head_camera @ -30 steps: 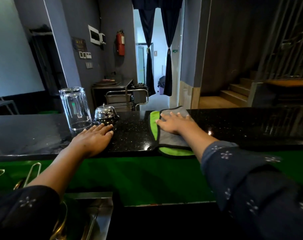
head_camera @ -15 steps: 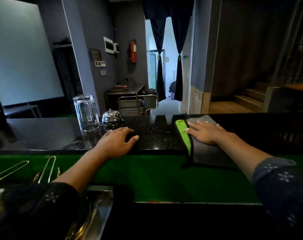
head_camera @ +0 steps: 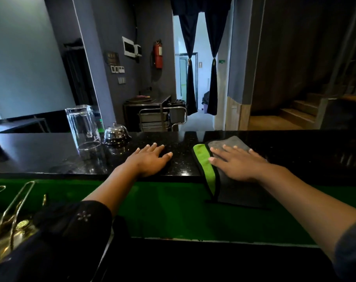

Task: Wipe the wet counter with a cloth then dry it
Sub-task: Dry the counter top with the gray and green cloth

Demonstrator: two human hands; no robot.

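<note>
Cloth [head_camera: 228, 145] runs lengthwise off the glossy black counter [head_camera: 51, 155] — our right hand [head_camera: 237, 161] pressed flat on it, left hand [head_camera: 150, 159] spread beside; grey-walled room beyond.

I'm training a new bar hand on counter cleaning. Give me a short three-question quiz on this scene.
1. True or false: the right hand lies flat on the grey-and-green cloth.
2. What does the left hand rest on? A) the upturned glass jug B) the bare black counter C) the cloth
3. Fill in: the near end of the cloth hangs over the counter's front ____.

Key: 1 true; 2 B; 3 edge. The service bell stands just right of the jug.
</note>
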